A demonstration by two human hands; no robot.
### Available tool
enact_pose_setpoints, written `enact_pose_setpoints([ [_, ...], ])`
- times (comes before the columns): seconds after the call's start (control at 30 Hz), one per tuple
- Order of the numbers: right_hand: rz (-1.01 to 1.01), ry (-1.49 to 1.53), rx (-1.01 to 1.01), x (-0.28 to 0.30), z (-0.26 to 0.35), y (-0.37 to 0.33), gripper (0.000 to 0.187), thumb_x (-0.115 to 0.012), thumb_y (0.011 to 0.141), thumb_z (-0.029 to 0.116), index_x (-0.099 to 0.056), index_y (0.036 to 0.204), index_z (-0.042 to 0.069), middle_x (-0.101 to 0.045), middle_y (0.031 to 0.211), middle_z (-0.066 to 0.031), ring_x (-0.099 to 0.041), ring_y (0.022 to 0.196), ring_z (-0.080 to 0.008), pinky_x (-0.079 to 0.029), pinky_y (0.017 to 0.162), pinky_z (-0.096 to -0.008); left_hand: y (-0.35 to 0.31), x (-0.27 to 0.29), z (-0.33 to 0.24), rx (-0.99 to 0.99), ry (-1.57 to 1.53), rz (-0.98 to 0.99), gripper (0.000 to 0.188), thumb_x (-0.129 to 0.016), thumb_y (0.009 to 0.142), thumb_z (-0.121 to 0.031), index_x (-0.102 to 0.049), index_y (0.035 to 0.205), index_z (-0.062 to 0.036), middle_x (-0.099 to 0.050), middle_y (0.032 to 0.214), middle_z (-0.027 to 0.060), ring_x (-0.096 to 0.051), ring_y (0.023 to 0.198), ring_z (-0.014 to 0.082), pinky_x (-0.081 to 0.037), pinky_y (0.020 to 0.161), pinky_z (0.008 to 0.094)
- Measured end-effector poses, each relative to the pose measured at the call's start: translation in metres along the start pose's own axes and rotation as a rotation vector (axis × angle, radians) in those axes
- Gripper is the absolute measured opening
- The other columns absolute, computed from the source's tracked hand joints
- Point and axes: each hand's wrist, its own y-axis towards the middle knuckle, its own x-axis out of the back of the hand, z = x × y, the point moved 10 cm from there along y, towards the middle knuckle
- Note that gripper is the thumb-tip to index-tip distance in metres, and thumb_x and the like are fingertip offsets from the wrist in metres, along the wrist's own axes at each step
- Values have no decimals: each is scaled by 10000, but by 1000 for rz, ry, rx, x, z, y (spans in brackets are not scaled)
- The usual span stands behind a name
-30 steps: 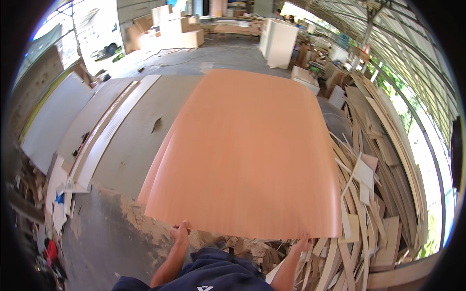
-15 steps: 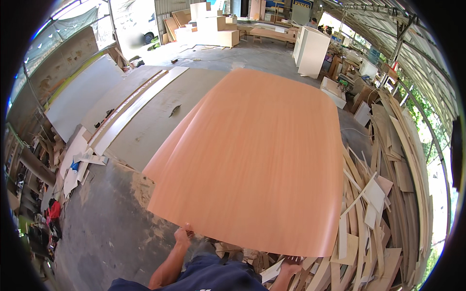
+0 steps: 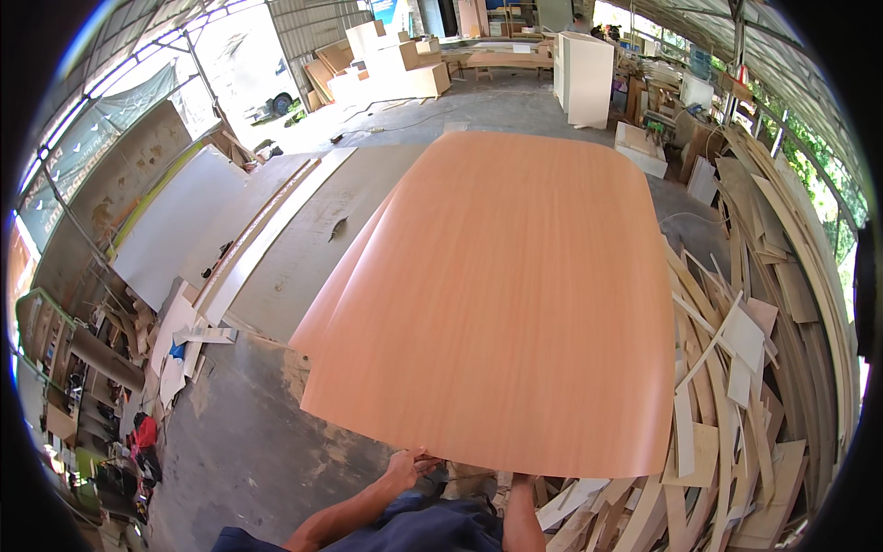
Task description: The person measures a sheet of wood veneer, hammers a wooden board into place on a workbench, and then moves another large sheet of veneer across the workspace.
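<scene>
**One orange sheet (image 3: 497,294), pinched at its near edge**

The sheet, wood-grained and smooth, spreads out directly in front of the person. Its right side curves downward; along its left side a fold or second layer shows. Whether its far part rests on anything cannot be told.

The left hand (image 3: 403,468) is closed on the sheet's near edge, thumb above and fingers below. The right hand (image 3: 521,480) is at the same edge, to the right of the left hand and apart from it; its fingers are hidden under the sheet, so its grip cannot be told. A dark blue shirt (image 3: 414,526) shows below the sheet, between the forearms.

Left of the sheet lies a flat grey-brown board (image 3: 299,271) bearing a small dark item (image 3: 338,228) of unclear kind. Farther left of the sheet are a long white strip (image 3: 279,234) and a large pale panel (image 3: 175,225). Bare grey floor (image 3: 248,442) shows at the sheet's near left.

Right of the sheet is a heap of wood offcuts (image 3: 727,432), strips and small panels lying crosswise.

Beyond the sheet stand a tall white cabinet (image 3: 586,83) and, farther left, stacked pale boxes (image 3: 395,64).
</scene>
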Motion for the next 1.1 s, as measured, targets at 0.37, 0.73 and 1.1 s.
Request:
enact_pose_setpoints([
  [0.37, 10, -136, 48, -26, -14, -20, 416, -514, 982, 366, -593, 1187, 13, -633, 1108, -97, -628, 976, -236, -524, 865, -378, -2, 12, -16, -32, -17, -136, 203, -552, 949, -170, -592, 1048, 3, -692, 1002, 151, -694, 966, 305, -543, 834, 426],
  [0.73, -64, 83, 35, 75, 23, 8, 405, -509, 987, 385, -615, 1138, 24, -655, 1035, -86, -639, 922, -215, -527, 791, -346, 10, 38, -38, -256, -239, -239, 214, -596, 913, -111, -566, 1106, -25, -646, 978, 101, -659, 905, 283, -548, 826, 462],
  [1.1, -374, 259, 182, 132, 187, 32, 182, -721, 866, 180, -654, 959, 39, -685, 912, -68, -659, 738, -182, -523, 616, -290, 5, 30, -64, -422, -54, -173, 123, -579, 922, -47, -588, 1043, -29, -672, 917, 116, -695, 723, 262, -591, 668, 412],
])
